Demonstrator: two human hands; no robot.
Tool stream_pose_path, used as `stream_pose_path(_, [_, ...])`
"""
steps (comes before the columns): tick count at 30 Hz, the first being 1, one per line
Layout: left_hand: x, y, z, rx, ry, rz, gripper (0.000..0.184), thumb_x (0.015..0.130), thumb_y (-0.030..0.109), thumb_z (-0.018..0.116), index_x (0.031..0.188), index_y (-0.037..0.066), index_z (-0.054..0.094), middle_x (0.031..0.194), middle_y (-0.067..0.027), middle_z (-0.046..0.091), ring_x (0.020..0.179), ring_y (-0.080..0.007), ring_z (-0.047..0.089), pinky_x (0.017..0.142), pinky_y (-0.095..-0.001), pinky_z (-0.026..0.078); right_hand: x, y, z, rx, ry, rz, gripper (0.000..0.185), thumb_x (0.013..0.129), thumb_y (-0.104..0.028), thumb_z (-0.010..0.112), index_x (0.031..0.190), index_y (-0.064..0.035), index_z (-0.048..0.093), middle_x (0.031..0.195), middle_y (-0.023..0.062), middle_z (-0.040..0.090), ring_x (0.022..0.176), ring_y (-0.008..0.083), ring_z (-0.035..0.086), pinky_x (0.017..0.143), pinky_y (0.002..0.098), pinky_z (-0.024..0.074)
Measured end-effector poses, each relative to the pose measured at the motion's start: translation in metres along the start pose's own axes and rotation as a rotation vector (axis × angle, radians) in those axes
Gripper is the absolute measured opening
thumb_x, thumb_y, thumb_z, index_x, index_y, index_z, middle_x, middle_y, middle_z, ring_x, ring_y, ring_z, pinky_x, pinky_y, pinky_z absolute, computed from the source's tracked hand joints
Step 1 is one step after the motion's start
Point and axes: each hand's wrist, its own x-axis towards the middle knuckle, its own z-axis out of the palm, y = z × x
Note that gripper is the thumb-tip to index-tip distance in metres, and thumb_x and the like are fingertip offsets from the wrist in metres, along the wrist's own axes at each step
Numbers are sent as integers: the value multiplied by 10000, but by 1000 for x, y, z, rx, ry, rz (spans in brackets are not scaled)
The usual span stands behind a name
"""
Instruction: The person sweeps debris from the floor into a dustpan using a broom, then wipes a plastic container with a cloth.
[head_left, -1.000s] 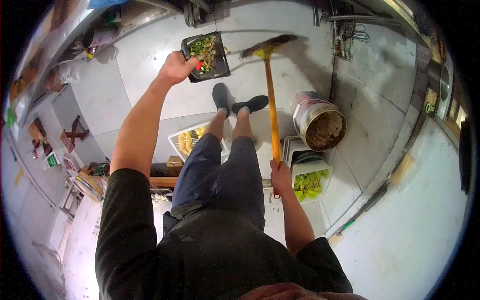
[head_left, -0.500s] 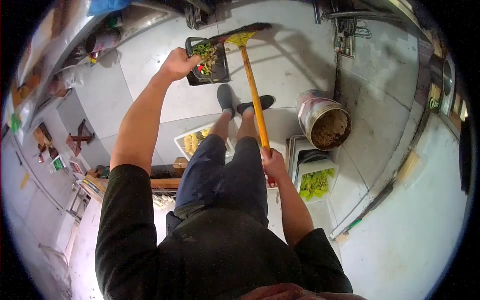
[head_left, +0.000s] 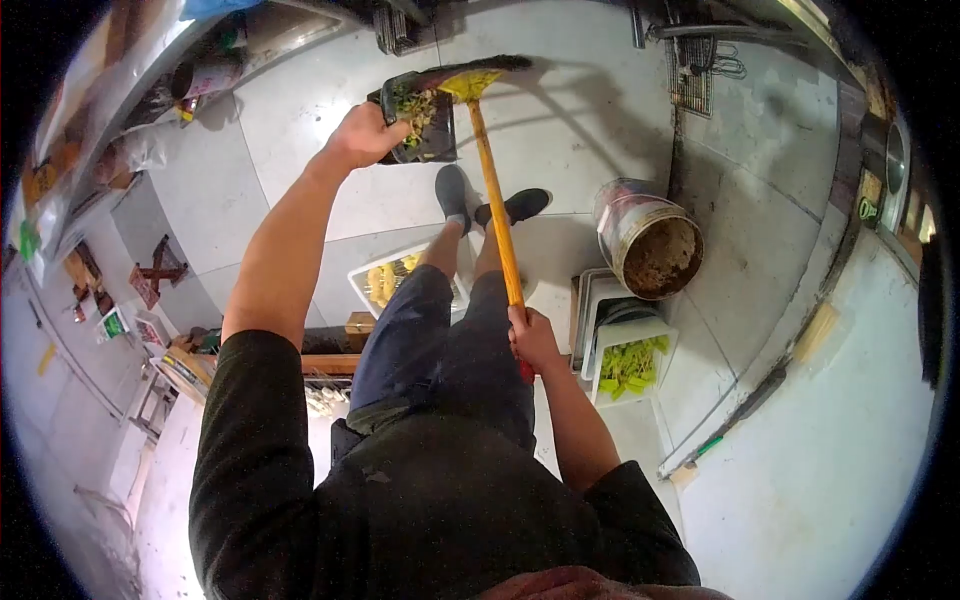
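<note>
My left hand (head_left: 366, 134) is closed around the handle of a black dustpan (head_left: 438, 143). Green and brownish vegetable scraps (head_left: 414, 110) lie in the pan. A broom (head_left: 490, 180) with a yellow-orange handle and a yellow head slants from the pan down toward my waist. Its dark bristles reach over the pan's far edge and touch or nearly touch the scraps. My right hand (head_left: 534, 340) grips the broom handle near its lower, red end, in front of my right thigh.
A dirty bucket (head_left: 660, 250) leans tilted on the floor at the right. Below it stands a white container of green vegetables (head_left: 630, 368) beside stacked trays. A white tray of yellow food (head_left: 390, 280) is by my left leg. Wire racks (head_left: 690, 80) stand at the upper right.
The broom head has moved left over the dustpan, and its bristles now cover more of the scraps. My right hand has shifted slightly left and down. The dustpan has moved slightly.
</note>
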Motion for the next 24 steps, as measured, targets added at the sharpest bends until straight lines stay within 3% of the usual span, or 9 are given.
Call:
stream_pose_path(3, [-7,2,-1,5,4,26,520,750,423,561,711,-94,609,676,-297,578,687,-417,606,648,-444,493,-26,-13,-22,-129,119,42,445,931,-441,502,865,-2,541,601,81,539,490,158,552,483,329,460])
stream_pose_path(5, [-11,5,-4,8,17,50,511,756,417,561,710,-90,608,672,-294,577,678,-411,606,641,-441,494,-21,-8,-27,-115,128,120,497,929,-462,482,949,29,558,803,208,599,760,356,581,668,447,467])
stream_pose_path(7, [-11,1,-1,-42,40,72,457,775,361,574,694,-89,582,574,-205,522,562,-270,519,554,-412,447,-13,-15,-20,-219,235,42,518,925,-453,489,939,58,575,901,287,621,873,477,590,731,513,477])
stream_pose_path(8, [-13,-2,3,-66,46,81,434,784,333,581,685,-89,569,525,-160,495,504,-199,476,511,-398,423,-8,-7,-9,-233,239,-39,486,928,-430,490,926,48,574,825,261,616,785,448,591,686,486,477])
stream_pose_path(11, [-11,-8,9,-32,55,131,442,780,341,587,676,-88,568,513,-168,477,490,-207,470,502,-401,418,10,1,18,-148,160,-212,405,932,-377,511,903,22,572,649,179,596,583,329,602,562,412,474])
stream_pose_path(15, [-23,0,-12,-24,44,218,456,785,348,592,662,-90,566,501,-171,471,471,-212,460,494,-413,409,-14,-9,14,184,15,60,376,932,-375,526,888,-3,557,602,98,564,493,213,569,498,357,463])
stream_pose_path(18, [-22,-8,-8,-102,82,131,466,785,349,597,653,-97,562,494,-167,465,473,-202,459,487,-413,403,-29,-23,-11,-63,121,119,494,925,-447,491,956,39,575,878,264,626,873,442,600,740,489,469])
stream_pose_path(22, [-21,-2,0,-97,64,83,460,789,338,598,665,-104,563,492,-157,457,483,-182,461,490,-407,404,-20,-34,-4,-218,189,93,533,921,-474,489,996,50,554,925,286,618,891,469,588,763,503,468])
stream_pose_path(24, [-12,-6,3,-65,80,73,449,789,328,586,667,-103,560,498,-159,460,488,-194,470,496,-410,409,20,32,31,-327,72,-198,527,917,-465,480,932,51,585,903,285,623,882,472,589,741,507,470])
